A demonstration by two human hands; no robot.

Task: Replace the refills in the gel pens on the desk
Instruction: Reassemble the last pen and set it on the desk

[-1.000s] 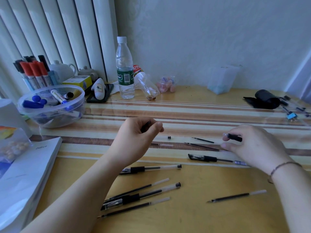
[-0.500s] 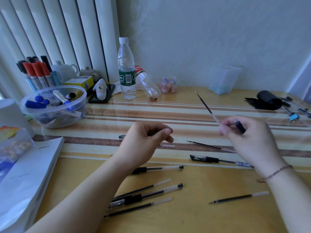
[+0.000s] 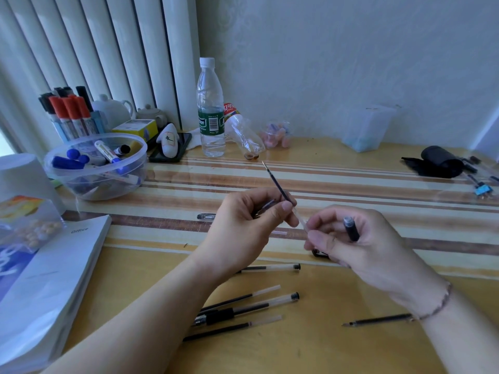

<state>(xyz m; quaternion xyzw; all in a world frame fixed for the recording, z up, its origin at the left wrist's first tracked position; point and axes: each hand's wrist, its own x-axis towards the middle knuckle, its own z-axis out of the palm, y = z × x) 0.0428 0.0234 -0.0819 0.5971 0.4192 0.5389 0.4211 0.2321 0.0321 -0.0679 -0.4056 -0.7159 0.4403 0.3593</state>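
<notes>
A thin black refill (image 3: pixel 278 184) slants up and to the left between my hands, its tip highest. My right hand (image 3: pixel 361 244) pinches the refill's clear lower end and also holds a short black pen piece (image 3: pixel 351 228) in its curled fingers. My left hand (image 3: pixel 243 230) grips a dark see-through pen barrel (image 3: pixel 266 207), its thumb and forefinger right against the refill. On the desk lie one gel pen (image 3: pixel 270 268), a bunch of pens and refills (image 3: pixel 243 309), a loose refill (image 3: pixel 378 319) and a pen cap (image 3: pixel 206 216).
A clear bowl of markers (image 3: pixel 94 168) and a white cup (image 3: pixel 19 179) stand at the left, with a book (image 3: pixel 48 279) at the near left. A water bottle (image 3: pixel 210 109) stands at the back. A black pouch (image 3: pixel 437 161) lies far right.
My right hand picked a refill off the desk, lifted it and carried it left. Both hands have come together, so the refill now meets my left hand's fingers.
</notes>
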